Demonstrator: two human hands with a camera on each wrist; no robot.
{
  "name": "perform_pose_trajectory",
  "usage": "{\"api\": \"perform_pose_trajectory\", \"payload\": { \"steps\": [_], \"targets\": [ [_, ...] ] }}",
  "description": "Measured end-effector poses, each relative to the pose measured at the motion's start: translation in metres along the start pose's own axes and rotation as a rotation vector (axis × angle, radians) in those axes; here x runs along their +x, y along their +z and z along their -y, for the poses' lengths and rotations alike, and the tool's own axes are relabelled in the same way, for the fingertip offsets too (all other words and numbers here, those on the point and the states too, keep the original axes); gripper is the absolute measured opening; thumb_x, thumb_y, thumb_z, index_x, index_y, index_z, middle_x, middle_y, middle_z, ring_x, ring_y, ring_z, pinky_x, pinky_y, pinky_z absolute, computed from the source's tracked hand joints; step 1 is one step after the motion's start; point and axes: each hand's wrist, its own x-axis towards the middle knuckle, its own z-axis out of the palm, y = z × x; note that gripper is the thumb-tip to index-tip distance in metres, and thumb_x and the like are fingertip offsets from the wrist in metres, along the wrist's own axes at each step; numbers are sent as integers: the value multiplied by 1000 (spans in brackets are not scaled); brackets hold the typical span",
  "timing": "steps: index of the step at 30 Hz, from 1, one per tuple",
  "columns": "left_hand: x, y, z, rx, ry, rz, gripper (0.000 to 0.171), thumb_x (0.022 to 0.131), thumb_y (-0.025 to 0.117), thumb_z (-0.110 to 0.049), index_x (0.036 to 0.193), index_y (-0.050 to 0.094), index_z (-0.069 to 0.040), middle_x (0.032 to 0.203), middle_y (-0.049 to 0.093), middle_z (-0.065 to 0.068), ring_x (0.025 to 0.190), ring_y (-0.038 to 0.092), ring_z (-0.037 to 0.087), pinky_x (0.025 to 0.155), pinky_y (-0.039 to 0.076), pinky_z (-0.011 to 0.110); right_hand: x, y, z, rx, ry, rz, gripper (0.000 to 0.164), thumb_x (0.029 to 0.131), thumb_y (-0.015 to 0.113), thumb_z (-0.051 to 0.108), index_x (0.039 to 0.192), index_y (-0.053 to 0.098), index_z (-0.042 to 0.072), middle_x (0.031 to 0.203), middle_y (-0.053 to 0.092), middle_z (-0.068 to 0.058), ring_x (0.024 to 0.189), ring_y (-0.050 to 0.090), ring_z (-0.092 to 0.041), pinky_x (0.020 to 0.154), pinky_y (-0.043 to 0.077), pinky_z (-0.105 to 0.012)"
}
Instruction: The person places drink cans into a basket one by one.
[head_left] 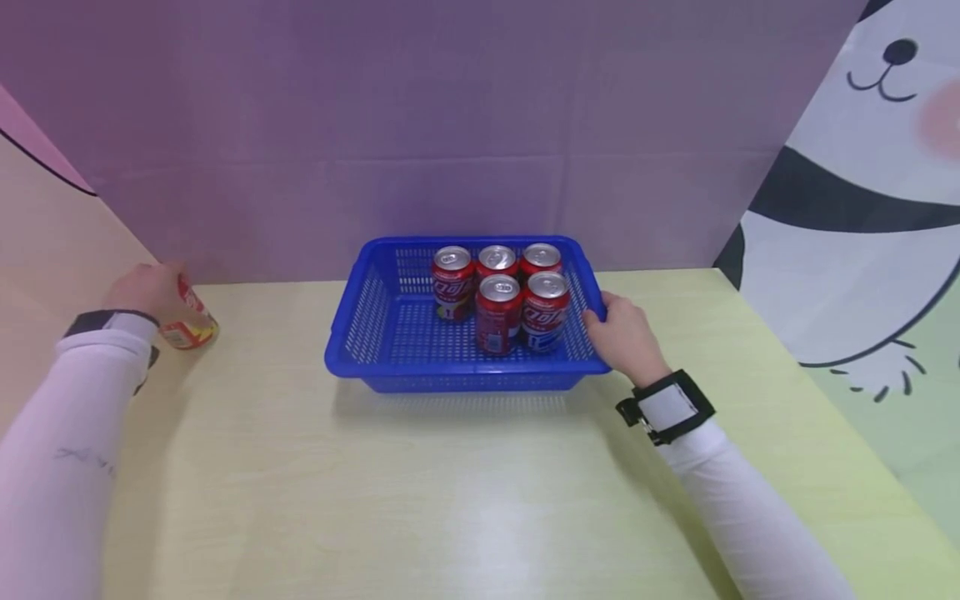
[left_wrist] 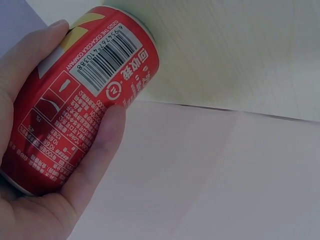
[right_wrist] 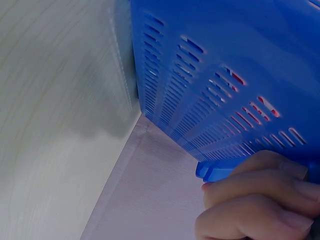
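Observation:
My left hand (head_left: 146,292) grips a red soda can (head_left: 191,325) at the far left of the table. In the left wrist view the fingers and thumb wrap round that can (left_wrist: 85,95), whose barcode side shows. At the right end of a blue plastic basket (head_left: 382,367), my right hand (head_left: 628,340) holds the rim. The right wrist view shows curled fingers (right_wrist: 260,200) at the rim, beside the slotted basket wall (right_wrist: 200,75). Several red cola cans (head_left: 498,312) stand upright inside the basket, in its middle and right part.
The pale wooden table (head_left: 450,492) meets a purple covering (head_left: 465,125) along its back edge. A beige wall (head_left: 52,250) borders the left side, close to the left hand. On the right is a wall with a cartoon animal (head_left: 862,192).

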Motion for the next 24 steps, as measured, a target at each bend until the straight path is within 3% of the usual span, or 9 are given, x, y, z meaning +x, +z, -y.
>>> {"api": "perform_pose_trajectory", "payload": {
  "steps": [10,15,19,24],
  "targets": [
    [3,6,7,31,38,-22,74,66,91,-37,113,49,3,100,51,34,90,49,52,65,46,63,-1,-1,0,1,3,0,29,100,48,15,112,59,-9,85,63,-19,69,61,-27,57,52,-35],
    [-5,10,-2,32,74,-51,71,68,90,-28,116,49,3,103,46,34,90,45,54,65,45,64,-1,0,0,1,4,6,30,100,48,15,112,59,-10,85,62,-19,70,61,-28,57,52,-36],
    [-18,2,-19,46,126,-103,64,68,89,-21,114,50,3,102,45,34,89,45,55,65,44,66,-1,2,0,4,3,12,30,100,48,16,112,59,-9,85,62,-19,69,61,-27,57,52,-36],
    [-29,-30,-68,61,243,-209,62,69,88,-18,115,54,5,103,45,33,86,48,53,68,45,66,0,1,0,8,-1,8,30,100,48,16,111,59,-9,84,62,-19,70,61,-28,57,51,-37]
  ]
}}
